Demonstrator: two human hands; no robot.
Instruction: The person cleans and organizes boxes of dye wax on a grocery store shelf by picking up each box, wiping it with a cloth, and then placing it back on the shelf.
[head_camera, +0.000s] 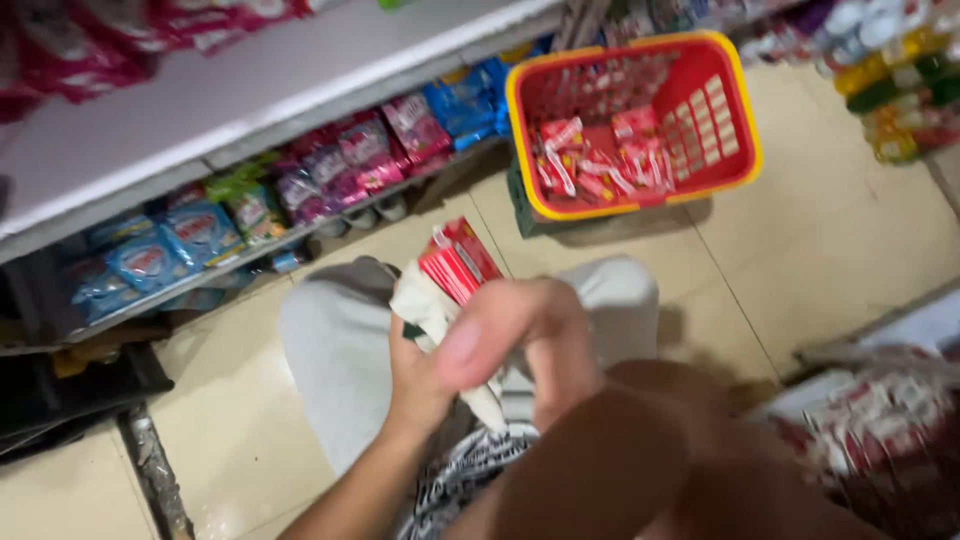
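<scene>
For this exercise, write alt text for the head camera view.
Both hands, left hand and right hand, hold a stack of small red packets above grey-trousered knees. A red basket with similar packets sits ahead on the tiled floor.

Red packets (458, 262): a small stack of flat, rectangular packets, red with white edging, held together as a bundle. The stack stands tilted, its upper end leaning toward the top right, above the person's grey-clad knees. The lower part is hidden behind the hands; only the upper ends show. The faces are blurred and no detail can be read.

Cloth (428, 312): a pale, cream-coloured crumpled piece of cloth or wrapping, lying against the packets on their left side and trailing down between the hands. Which material it is cannot be told.
</scene>
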